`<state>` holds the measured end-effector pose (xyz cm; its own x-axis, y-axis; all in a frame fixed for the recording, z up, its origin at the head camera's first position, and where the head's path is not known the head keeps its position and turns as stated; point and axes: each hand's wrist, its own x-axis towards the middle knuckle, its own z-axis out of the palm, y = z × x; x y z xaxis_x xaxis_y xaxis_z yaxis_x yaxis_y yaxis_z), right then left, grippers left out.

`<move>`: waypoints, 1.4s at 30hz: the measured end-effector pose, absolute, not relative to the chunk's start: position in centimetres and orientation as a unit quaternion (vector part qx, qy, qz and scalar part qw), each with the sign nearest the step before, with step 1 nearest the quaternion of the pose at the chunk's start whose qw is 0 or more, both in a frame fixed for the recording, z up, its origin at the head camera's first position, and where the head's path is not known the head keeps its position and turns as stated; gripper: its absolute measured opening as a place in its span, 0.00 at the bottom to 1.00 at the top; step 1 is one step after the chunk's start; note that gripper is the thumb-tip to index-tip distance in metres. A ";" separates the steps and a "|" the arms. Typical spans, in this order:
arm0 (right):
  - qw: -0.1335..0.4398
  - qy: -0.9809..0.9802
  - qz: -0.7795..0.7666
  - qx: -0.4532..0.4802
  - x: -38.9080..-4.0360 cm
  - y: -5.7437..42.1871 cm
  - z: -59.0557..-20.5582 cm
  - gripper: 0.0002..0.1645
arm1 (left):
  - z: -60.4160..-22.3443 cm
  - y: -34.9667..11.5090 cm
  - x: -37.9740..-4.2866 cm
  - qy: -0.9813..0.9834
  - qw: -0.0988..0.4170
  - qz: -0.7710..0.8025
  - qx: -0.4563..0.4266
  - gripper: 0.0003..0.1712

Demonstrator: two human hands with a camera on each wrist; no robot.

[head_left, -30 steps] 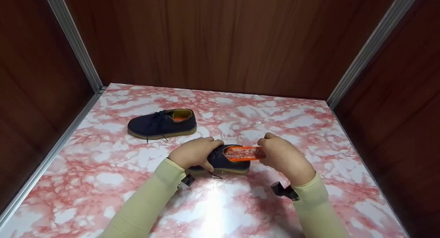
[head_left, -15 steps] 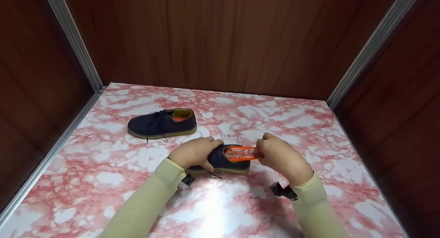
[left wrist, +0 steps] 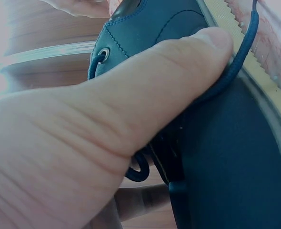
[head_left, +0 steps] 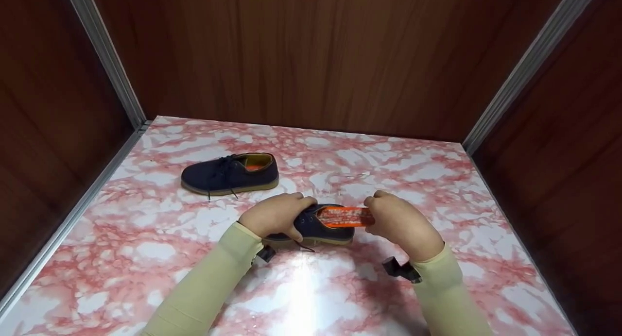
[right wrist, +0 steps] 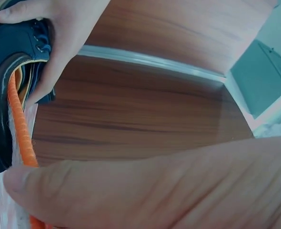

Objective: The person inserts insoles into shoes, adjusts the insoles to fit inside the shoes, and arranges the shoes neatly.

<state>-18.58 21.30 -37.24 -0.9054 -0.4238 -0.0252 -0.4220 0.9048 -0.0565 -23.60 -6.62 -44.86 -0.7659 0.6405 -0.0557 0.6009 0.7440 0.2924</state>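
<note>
A navy lace-up shoe [head_left: 311, 229] with a tan sole sits on the table, toe to the left. Across its front my left hand [head_left: 274, 214] grips the upper, and the left wrist view has the thumb [left wrist: 178, 81] lying over the side near a loose lace [left wrist: 245, 47]. An orange insole [head_left: 346, 217] with a fuzzy, mottled top sticks out of the shoe's opening past the heel. My right hand [head_left: 403, 224] pinches its outer end; the thumb [right wrist: 45, 186] presses on it in the right wrist view. The insole's front part is hidden inside the shoe.
The matching navy shoe [head_left: 214, 176] stands farther back on the left, laces tied, orange showing inside. Red-and-white marbled covering [head_left: 388, 166] spreads over the table. Dark wood panels [head_left: 301, 59] enclose the back and both sides, with metal strips [head_left: 529, 59] at the corners.
Very little differs. The right hand, with the insole's end in it, has shifted only slightly; the left hand and both shoes stay where they were.
</note>
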 end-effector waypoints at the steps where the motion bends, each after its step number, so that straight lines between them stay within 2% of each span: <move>1: 0.012 0.975 -0.024 -0.222 -18.5 21.3 -37.2 0.11 | -44.8 -6.6 -23.6 0.931 0.078 0.130 0.332 0.52; 15: -0.035 0.965 -0.025 -0.259 -18.5 21.4 -37.5 0.10 | -44.8 -6.6 -23.7 0.931 0.078 0.129 0.331 0.52; 34: -0.045 0.961 -0.035 -0.269 -18.6 21.2 -38.1 0.10 | -44.8 -6.6 -23.6 0.930 0.082 0.135 0.331 0.53; 42: -0.026 0.966 -0.039 -0.256 -18.7 21.1 -38.2 0.11 | -45.0 -6.7 -23.8 0.929 0.082 0.141 0.332 0.52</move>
<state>-18.66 21.14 -38.22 -0.8679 -0.4917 0.0708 -0.4958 0.8663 -0.0616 -23.78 -6.65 -45.04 -0.7665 0.6397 -0.0579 0.5936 0.7399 0.3164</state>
